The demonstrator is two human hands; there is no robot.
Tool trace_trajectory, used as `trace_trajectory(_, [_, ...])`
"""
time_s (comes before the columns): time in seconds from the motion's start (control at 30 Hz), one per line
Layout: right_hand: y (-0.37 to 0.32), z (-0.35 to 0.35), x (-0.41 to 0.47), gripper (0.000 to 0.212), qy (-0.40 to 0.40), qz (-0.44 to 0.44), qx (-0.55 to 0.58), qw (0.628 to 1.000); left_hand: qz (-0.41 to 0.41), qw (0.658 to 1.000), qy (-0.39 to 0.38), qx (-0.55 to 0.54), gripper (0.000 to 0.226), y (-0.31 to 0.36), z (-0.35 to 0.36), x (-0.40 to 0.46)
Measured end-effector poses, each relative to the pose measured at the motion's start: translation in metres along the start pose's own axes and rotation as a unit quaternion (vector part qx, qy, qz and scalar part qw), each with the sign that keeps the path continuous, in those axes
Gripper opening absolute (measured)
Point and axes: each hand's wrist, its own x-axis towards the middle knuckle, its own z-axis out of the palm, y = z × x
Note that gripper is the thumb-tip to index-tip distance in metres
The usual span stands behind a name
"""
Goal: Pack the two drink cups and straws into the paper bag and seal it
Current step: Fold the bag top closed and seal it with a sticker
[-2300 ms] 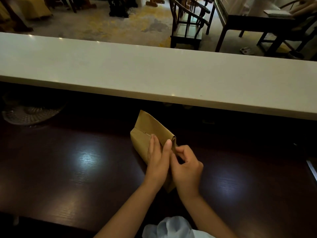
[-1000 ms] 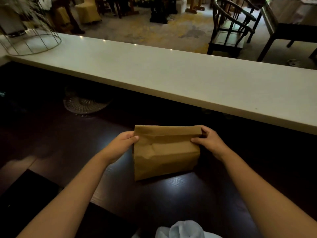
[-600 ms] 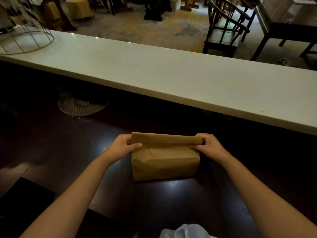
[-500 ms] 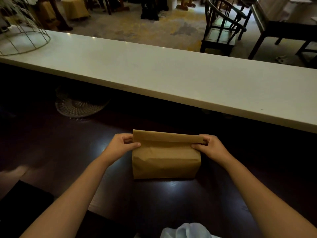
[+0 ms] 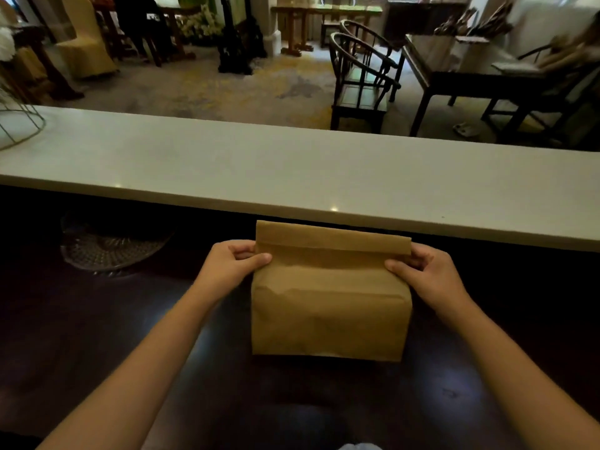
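- the brown paper bag (image 5: 331, 303) stands upright on the dark wooden table (image 5: 97, 336), pretty much dead centre and close to the person, broad face toward the camera.
- its top is folded over into a flat band that runs the whole width, with a crease line right under it. the cups and straws can't be seen, the bag is closed up.
- left hand (image 5: 227, 266) is pinched on the bag's upper left corner: thumb across the front face just under the fold, the other fingers curled round behind the edge.
- right hand (image 5: 425, 276) does the mirror thing on the upper right corner, thumb on the front, fingers wrapped behind the side.
- so the bag sits squarely between the two hands, both of them up at fold height and closed on the paper, neither near the bottom of the bag.
- both forearms come in from the bottom corners, bare.
- the bag's top edge just overlaps the front lip of the long white counter (image 5: 292, 170) behind it in this view; can't tell if they actually touch.
- off to the left under that counter there's a clear patterned glass plate (image 5: 110, 251), well apart from the bag.
- a wire basket (image 5: 16, 125) sits at the far left end of the counter, and dark wooden armchairs (image 5: 360, 82) stand in the room beyond.
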Motion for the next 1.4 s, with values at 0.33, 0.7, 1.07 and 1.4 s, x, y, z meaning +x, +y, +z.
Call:
trace_trajectory(0.33, [-0.115, -0.07, 0.012, 0.023, 0.089, -0.053, -0.068, 0.992, 0.106, 0.992, -0.052, 0.048, 0.009, 0.126, 0.017, 0.044])
trace_trajectory(0.7, [-0.185, -0.131, 0.088, 0.029, 0.131, -0.11, -0.114, 0.979, 0.185, 0.976, -0.075, 0.084, 0.022, 0.237, 0.038, 0.107])
trace_trajectory(1.07, [-0.131, -0.138, 0.163, 0.027, 0.157, -0.131, -0.099, 0.974, 0.15, 0.986, -0.027, 0.073, 0.026, 0.208, 0.073, 0.182])
trace_trajectory(1.4, [-0.09, -0.138, 0.202, 0.025, 0.182, -0.085, -0.071, 0.977, 0.134, 0.988, 0.004, 0.07, 0.028, 0.178, 0.095, 0.224])
